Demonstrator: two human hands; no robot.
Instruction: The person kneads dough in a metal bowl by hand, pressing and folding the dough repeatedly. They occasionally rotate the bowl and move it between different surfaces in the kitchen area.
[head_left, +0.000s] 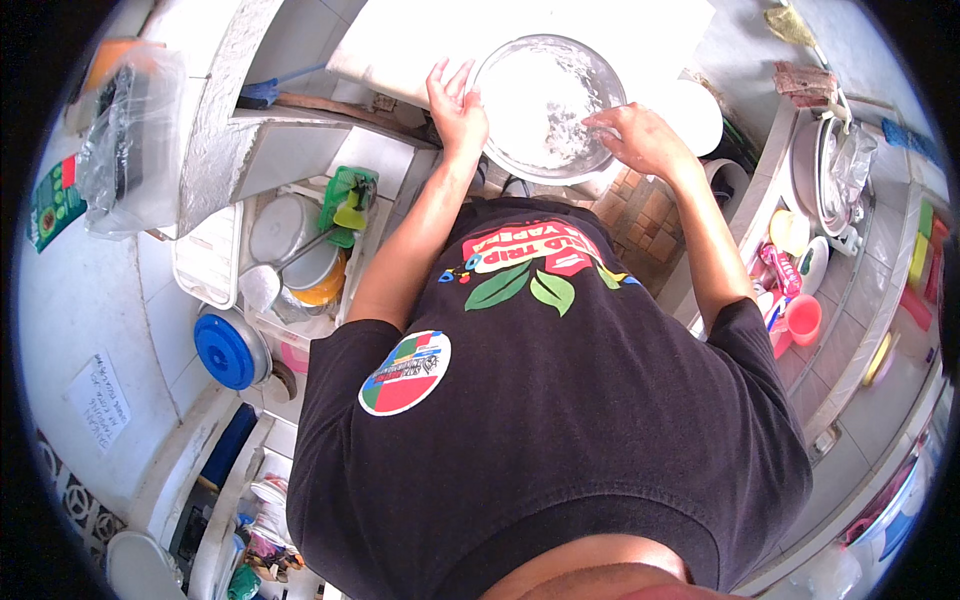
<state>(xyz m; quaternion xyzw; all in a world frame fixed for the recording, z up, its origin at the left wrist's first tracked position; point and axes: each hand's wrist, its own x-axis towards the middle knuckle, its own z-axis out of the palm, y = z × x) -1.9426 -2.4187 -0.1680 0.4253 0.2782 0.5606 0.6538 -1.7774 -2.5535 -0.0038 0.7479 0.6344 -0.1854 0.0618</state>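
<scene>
A round metal basin (551, 176) stands at the edge of a white tabletop (397, 45), with white powdery or doughy material (525, 105) inside. My left hand (459, 112) is against the basin's left side, fingers spread and the thumb at the rim. Over the right rim reaches my right hand (645, 139), its fingers apart and their tips at the white material; strong glare blurs what they touch. A round white object (697, 116) lies just right of this hand, overexposed.
Left of my body, a dish rack (296, 330) holds pots, a ladle (260, 287) and a green basket (330, 199). Near it is a blue lid (223, 351). A tiled counter (825, 315) on the right carries a pink cup (803, 319) and metal basins (817, 172).
</scene>
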